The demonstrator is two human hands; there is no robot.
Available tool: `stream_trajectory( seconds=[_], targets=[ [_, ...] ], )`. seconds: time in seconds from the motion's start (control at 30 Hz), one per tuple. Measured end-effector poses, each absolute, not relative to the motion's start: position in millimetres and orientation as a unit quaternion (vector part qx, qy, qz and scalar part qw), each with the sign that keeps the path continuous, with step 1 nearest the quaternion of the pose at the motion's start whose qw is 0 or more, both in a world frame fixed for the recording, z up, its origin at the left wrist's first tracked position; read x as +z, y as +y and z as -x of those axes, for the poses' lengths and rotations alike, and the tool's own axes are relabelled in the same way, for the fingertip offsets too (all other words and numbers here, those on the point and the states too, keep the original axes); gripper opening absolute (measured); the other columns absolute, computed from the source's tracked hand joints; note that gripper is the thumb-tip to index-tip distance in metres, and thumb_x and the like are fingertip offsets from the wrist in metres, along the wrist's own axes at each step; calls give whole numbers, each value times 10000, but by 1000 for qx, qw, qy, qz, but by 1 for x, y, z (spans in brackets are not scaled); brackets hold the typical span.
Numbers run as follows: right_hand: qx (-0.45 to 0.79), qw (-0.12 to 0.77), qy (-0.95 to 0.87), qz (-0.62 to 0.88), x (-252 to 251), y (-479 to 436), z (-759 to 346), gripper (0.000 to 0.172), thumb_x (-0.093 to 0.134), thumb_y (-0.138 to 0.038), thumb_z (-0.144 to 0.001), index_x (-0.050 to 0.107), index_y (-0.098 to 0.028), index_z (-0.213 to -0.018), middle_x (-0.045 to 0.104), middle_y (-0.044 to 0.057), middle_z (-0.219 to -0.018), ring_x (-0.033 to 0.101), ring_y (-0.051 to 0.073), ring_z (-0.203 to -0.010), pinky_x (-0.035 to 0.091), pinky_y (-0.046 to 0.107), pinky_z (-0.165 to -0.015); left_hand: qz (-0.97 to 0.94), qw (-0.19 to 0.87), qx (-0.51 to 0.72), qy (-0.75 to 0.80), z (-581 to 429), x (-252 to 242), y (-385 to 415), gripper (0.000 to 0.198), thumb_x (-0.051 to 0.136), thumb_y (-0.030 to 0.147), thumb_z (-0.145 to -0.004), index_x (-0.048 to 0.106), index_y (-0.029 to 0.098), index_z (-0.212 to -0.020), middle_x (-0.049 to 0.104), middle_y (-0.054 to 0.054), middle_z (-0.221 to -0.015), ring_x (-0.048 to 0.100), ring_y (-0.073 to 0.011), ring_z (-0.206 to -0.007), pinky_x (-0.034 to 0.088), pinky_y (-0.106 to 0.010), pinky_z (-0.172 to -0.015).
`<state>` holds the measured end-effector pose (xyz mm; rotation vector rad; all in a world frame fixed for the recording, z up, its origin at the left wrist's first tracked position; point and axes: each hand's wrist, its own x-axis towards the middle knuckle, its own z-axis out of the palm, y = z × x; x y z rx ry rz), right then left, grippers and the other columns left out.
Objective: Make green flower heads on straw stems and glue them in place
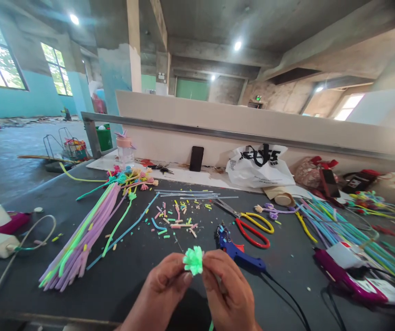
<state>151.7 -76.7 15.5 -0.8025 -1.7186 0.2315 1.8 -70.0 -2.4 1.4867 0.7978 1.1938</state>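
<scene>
Green foam flower (193, 260) sits at six o'clock above the dark surface (132, 276), petals facing up, stem downward, pinched between left hand (163, 287) and right hand (230, 294) fingers. Bag (257, 166) lettering unreadable.

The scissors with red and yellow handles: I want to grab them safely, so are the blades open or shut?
Shut: the scissors lie flat on the table, blades together in one line.

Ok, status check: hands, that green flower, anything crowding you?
Left hand and right hand both pinching the green flower, held above the table. Glue gun lies just beyond right hand; scissors further back. Nothing touching.
</scene>
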Motion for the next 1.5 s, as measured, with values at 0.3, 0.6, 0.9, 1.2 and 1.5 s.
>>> stream_trajectory(
  seconds=[0.3,0.6,0.9,1.2,1.5],
  targets=[
    [-27,539,-760,363,-12,-73,-144,514,560,-33,-778,549,-276,-1231,698,52,-1003,636,194,-938,533,278,-839,-500,524,527,445,-19,-8,-74,255,613,414,-758,713,187,-816,644,-84,-986,534,-234,-1024,384,-326,-969],
    [52,513,-786,340,-9,-73,-134,640,439,-1,-799,391,-285,-1370,642,97,-1118,614,211,-1030,564,295,-812,-441,580,562,392,-13,-8,-65,269,618,377,-781,693,199,-968,657,-39,-871,569,-172,-840,450,-264,-797],
    [90,530,-779,323,-6,-73,-137,644,454,34,-772,449,-299,-1324,624,76,-1171,602,182,-1059,528,280,-877,-364,656,574,329,-14,-4,-62,154,643,303,-784,713,193,-866,614,3,-726,528,-112,-737,430,-212,-726],
    [163,538,-710,423,0,-76,-148,289,551,-101,-815,626,-266,-1040,655,64,-985,628,193,-920,522,283,-819,-271,720,557,313,-8,2,-57,157,691,330,-737,689,176,-766,618,7,-692,525,-78,-648,433,-179,-674],
    [304,512,-693,407,14,-67,-160,273,547,-204,-854,655,-294,-1088,644,56,-1135,595,202,-1037,476,348,-902,-334,795,420,284,-12,-2,-71,254,691,375,-725,645,125,-722,544,6,-600,500,-75,-488,434,-206,-501]
  ],
)
